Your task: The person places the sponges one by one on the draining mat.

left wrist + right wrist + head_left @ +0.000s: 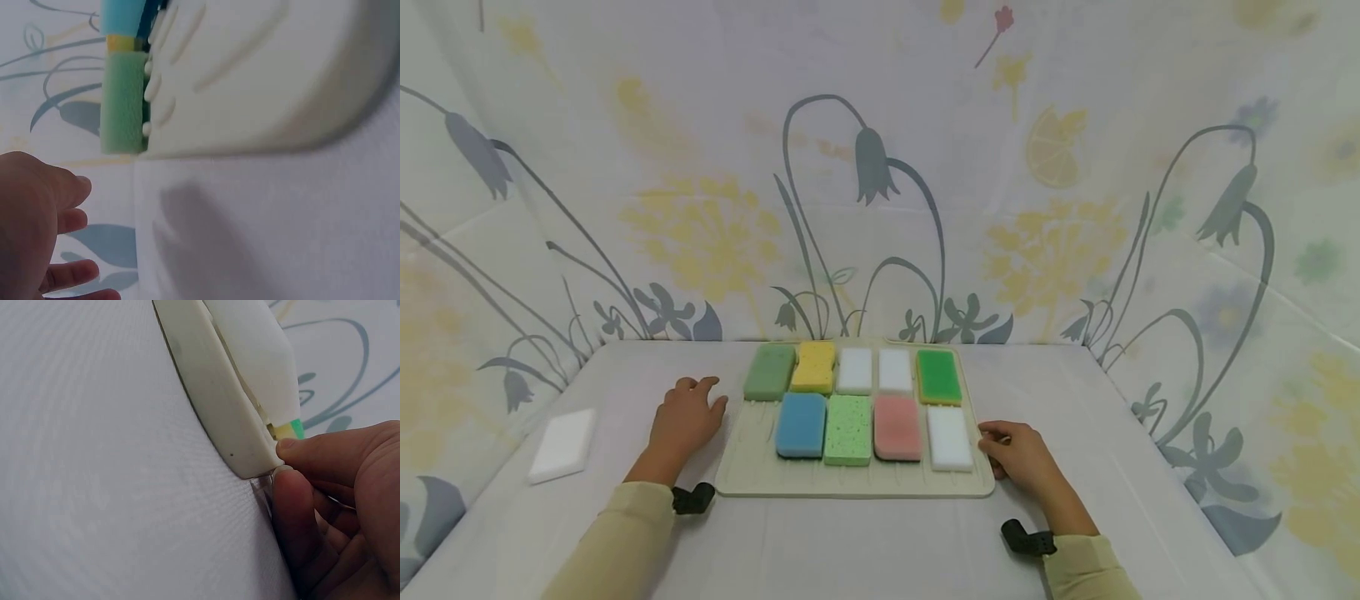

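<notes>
A cream ridged tray (745, 471) lies on the white-covered table, bearing two rows of sponges. In the back row are a dull green sponge (769, 372), a yellow sponge (813, 367), two white blocks and a bright green sponge (938, 377). The front row has a blue sponge (801, 425), a speckled light green sponge (847, 430), a pink sponge (897, 428) and a white block (950, 438). My right hand (1022, 458) pinches the tray's right rim, thumb on top and index finger below. Just off the tray's left side, my left hand (687, 421) is raised with loose fingers, holding nothing.
Another white block (562, 445) lies apart at the table's left side. Flower-printed cloth (880, 167) hangs behind the table and along both sides. Black wrist cameras (694, 498) sit at both cuffs.
</notes>
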A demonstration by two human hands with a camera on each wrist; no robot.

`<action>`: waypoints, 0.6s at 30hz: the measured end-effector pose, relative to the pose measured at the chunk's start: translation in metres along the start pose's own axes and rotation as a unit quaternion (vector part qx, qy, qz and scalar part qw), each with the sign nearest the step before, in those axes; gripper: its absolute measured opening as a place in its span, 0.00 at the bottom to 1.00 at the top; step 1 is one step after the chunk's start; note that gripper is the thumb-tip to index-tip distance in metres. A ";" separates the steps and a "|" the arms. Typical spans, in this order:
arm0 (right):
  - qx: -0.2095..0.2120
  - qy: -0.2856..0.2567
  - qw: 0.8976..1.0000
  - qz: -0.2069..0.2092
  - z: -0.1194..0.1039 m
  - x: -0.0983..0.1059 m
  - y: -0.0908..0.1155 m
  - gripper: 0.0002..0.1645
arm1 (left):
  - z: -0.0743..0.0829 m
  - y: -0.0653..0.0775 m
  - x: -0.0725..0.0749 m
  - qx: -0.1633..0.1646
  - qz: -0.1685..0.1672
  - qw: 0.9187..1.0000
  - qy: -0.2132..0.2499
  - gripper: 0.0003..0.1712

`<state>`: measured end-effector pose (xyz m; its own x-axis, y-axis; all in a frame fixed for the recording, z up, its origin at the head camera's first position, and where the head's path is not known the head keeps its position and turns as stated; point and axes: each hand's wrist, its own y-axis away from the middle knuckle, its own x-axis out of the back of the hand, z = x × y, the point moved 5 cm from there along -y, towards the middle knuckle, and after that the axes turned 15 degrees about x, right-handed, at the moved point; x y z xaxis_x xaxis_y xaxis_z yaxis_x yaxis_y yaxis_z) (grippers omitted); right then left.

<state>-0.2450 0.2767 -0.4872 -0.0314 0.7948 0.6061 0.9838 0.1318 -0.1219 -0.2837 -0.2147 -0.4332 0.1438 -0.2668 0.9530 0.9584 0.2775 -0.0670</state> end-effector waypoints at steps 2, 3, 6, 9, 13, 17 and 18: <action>0.002 0.000 1.000 -0.002 0.000 0.000 0.000 0.22 | -0.005 0.000 0.002 0.006 0.002 1.000 -0.007 0.27; 0.002 0.000 1.000 -0.002 0.000 0.000 0.000 0.22 | -0.008 -0.001 0.002 0.010 0.002 1.000 -0.011 0.27; 0.004 0.004 1.000 -0.007 0.002 0.001 -0.001 0.22 | -0.015 0.000 0.005 0.018 -0.002 1.000 -0.019 0.27; 0.004 0.008 1.000 -0.007 0.003 0.002 -0.002 0.22 | -0.021 -0.001 0.008 0.024 -0.007 0.999 -0.023 0.28; 0.007 0.010 1.000 -0.008 0.003 0.002 -0.003 0.23 | -0.030 -0.002 0.013 0.035 -0.009 0.999 -0.032 0.28; 0.006 0.012 1.000 -0.014 0.003 0.000 -0.002 0.23 | -0.042 -0.002 0.018 0.046 -0.013 0.998 -0.041 0.29; 0.005 0.012 1.000 -0.013 0.003 0.000 -0.002 0.23 | -0.045 -0.002 0.018 0.048 -0.014 0.998 -0.042 0.29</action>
<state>-0.2478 0.2780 -0.4892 -0.0536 0.7766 0.6278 0.9808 0.1589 -0.1129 -0.2719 -0.2616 -0.4287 0.0919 -0.1982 0.9758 0.9329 0.3598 -0.0148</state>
